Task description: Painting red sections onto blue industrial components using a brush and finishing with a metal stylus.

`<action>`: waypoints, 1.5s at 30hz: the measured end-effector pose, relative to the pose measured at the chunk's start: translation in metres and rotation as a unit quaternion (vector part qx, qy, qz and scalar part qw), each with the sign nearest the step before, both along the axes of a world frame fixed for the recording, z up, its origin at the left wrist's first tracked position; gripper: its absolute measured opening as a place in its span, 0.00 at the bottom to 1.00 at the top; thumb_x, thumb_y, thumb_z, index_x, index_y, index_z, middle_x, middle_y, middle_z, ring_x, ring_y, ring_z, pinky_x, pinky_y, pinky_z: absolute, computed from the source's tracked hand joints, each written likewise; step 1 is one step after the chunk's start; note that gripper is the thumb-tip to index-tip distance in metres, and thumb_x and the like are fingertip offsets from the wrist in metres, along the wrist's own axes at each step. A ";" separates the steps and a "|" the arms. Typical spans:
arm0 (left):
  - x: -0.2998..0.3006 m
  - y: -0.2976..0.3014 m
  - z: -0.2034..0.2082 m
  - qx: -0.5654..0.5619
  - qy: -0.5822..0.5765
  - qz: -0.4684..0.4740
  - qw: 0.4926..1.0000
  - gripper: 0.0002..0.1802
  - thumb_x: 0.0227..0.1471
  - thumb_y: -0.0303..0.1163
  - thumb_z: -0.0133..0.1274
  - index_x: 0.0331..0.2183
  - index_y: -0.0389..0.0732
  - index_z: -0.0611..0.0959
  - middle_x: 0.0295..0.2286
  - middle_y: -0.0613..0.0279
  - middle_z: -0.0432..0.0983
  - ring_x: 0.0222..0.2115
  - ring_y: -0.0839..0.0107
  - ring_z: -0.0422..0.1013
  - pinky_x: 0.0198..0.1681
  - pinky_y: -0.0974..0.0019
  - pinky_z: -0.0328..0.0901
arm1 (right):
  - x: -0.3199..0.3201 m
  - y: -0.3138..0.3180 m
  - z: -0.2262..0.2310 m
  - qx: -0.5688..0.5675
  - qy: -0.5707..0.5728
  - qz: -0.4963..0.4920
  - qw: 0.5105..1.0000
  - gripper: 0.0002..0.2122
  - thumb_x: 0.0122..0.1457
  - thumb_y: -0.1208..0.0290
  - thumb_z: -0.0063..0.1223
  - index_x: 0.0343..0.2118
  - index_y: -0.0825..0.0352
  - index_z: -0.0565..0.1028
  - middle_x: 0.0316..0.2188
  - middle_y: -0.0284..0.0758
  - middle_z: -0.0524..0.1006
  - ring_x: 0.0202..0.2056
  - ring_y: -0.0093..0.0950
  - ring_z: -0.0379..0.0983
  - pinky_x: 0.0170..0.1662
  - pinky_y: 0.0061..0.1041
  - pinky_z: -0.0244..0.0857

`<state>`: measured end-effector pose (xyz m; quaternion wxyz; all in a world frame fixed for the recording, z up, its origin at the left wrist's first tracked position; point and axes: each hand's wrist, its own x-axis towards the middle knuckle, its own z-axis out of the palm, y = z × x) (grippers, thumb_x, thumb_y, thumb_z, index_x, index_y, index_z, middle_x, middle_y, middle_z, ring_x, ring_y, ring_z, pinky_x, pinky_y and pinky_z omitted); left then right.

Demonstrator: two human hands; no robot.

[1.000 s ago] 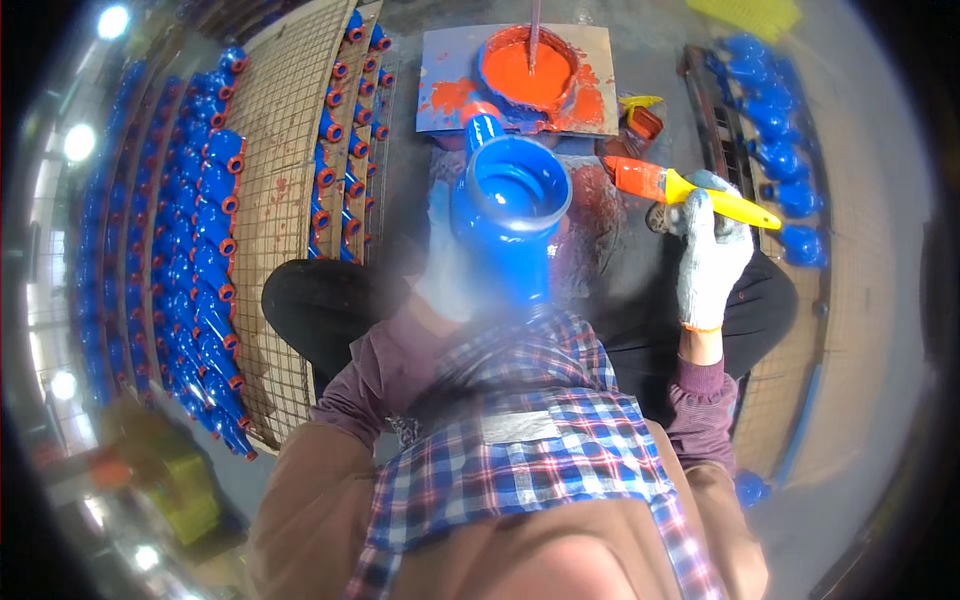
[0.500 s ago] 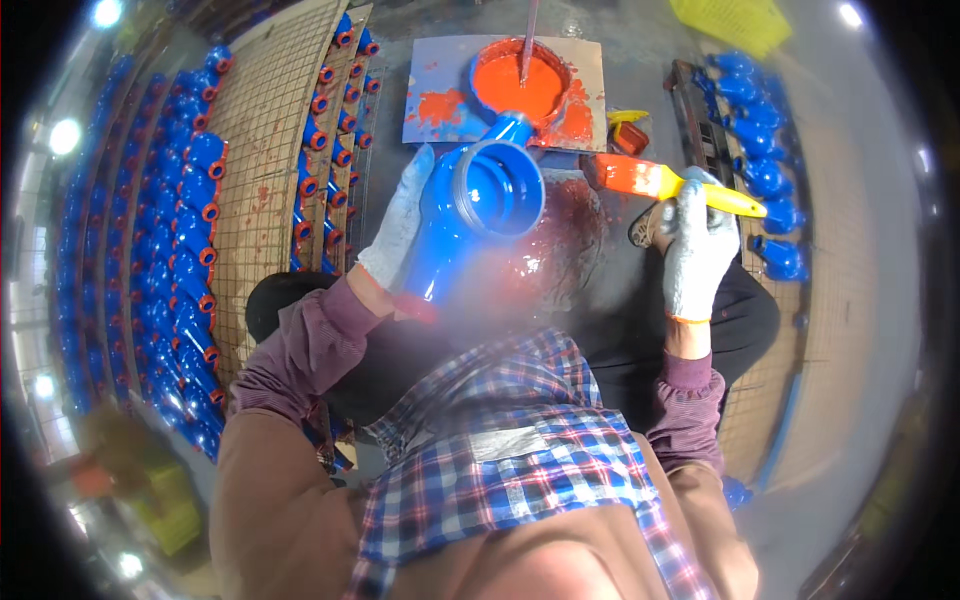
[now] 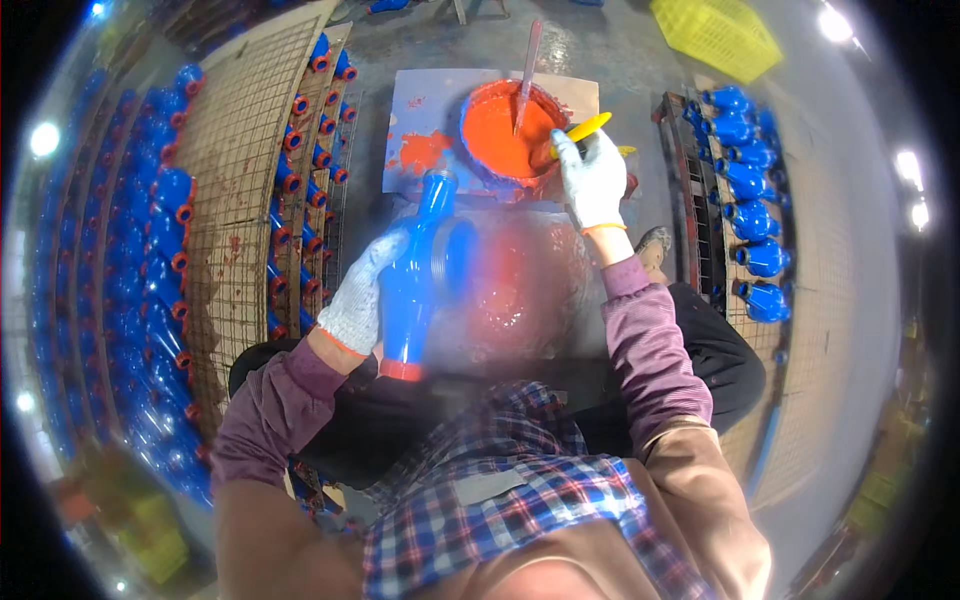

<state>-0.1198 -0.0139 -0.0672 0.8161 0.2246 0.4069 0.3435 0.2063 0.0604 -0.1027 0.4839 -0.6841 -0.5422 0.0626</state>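
White-gloved left hand (image 3: 362, 290) wraps its fingers around the glossy blue branched pipe fitting (image 3: 408, 295), now turned so its wide mouth faces right, red end nearer; arm angles inward. White-gloved right hand (image 3: 594, 178), arm now stretched forward, pinches the yellow-handled paintbrush (image 3: 590, 126), its head now at the round, paint-crusted tub (image 3: 467, 152) of orange-red paint (image 3: 498, 128), apparently reloading.
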 end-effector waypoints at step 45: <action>0.049 -0.017 0.049 0.799 0.324 -0.075 0.501 0.50 0.33 0.38 0.78 0.57 0.45 0.71 0.52 0.52 0.69 0.51 0.49 0.70 0.54 0.49 0.69 | -0.028 -0.163 0.104 0.125 0.271 0.193 0.935 0.09 0.64 0.78 0.56 0.46 0.72 0.76 0.39 0.38 0.80 0.40 0.26 0.79 0.45 0.22 0.73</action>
